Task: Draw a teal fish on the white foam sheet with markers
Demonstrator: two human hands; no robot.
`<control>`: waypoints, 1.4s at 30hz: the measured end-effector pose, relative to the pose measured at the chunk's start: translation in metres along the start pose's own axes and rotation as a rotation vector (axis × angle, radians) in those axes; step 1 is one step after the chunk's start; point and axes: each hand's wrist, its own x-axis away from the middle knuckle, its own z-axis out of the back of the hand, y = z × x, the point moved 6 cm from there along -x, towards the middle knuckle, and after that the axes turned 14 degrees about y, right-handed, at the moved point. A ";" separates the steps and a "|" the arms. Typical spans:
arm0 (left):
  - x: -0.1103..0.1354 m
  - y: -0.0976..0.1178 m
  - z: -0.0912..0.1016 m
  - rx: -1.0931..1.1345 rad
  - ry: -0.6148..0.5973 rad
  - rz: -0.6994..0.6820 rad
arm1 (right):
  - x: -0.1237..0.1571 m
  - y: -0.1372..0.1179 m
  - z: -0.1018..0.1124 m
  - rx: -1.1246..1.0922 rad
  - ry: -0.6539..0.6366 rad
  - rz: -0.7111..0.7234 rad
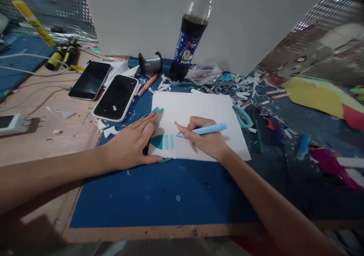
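Note:
My right hand (206, 136) grips a light blue marker (213, 128), its tip down at the white paper (199, 108). Just left of the tip are two light blue stripes (169, 142) and a darker teal wedge shape (157, 142). My left hand (136, 142) lies flat over the paper's left edge, fingers stretched out and thumb apart. Teal bits show at its fingertips; whether they are nails or separate pieces I cannot tell. The paper rests on a blue mat (170, 195).
Behind the paper stand a Pepsi bottle (186, 44) and a wire spool (150, 64). Two phones (116, 97) lie at left, near yellow-black pliers (61, 57) and a glue stick (35, 23). White scraps (244, 89), a glue gun (277, 131) and yellow sheet (315, 97) occupy the right.

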 end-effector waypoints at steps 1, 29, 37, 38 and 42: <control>0.000 0.000 0.000 -0.006 0.005 -0.006 | 0.000 0.000 0.000 0.010 0.000 -0.001; 0.000 0.000 0.000 0.044 -0.004 0.015 | -0.001 -0.001 -0.001 0.039 -0.041 0.040; 0.000 0.001 0.001 0.028 -0.001 0.000 | -0.002 -0.007 -0.002 0.060 -0.082 0.093; -0.001 0.001 0.002 0.029 0.000 0.001 | -0.002 -0.007 -0.002 0.065 -0.089 0.095; -0.001 0.001 0.002 0.039 -0.002 0.002 | -0.002 -0.007 -0.003 0.063 -0.120 0.112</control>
